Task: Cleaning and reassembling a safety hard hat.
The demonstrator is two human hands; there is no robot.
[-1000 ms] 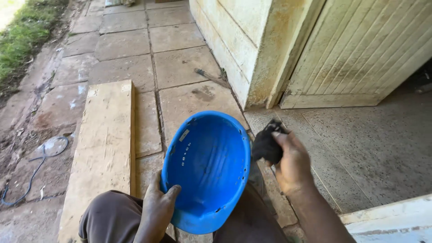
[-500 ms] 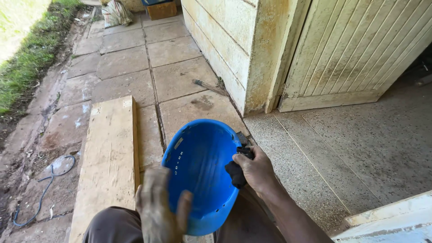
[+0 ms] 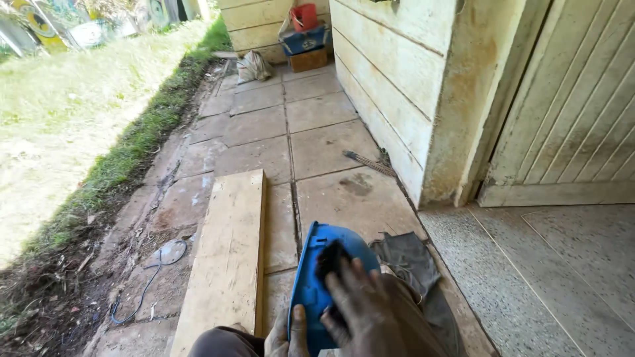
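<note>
A blue hard hat [image 3: 312,277] stands on edge in front of me, low in the view. My left hand [image 3: 286,337] grips its lower rim, thumb up on the blue shell. My right hand [image 3: 360,307] lies flat over the hat's open side and presses a dark cloth or brush [image 3: 331,259] against it; only its dark tip shows above my fingers. My knee [image 3: 221,342] shows at the bottom edge.
A long wooden plank [image 3: 228,254] lies on the paving slabs to the left. A grey rag [image 3: 410,261] lies right of the hat. A wire [image 3: 142,287] sits on the dirt at left. A cream wooden wall and door [image 3: 569,119] stand at right; boxes [image 3: 303,39] far back.
The view has tilted up toward the path. The hat has turned from open-side-up to standing on edge, and my right hand has moved from beside it onto it.
</note>
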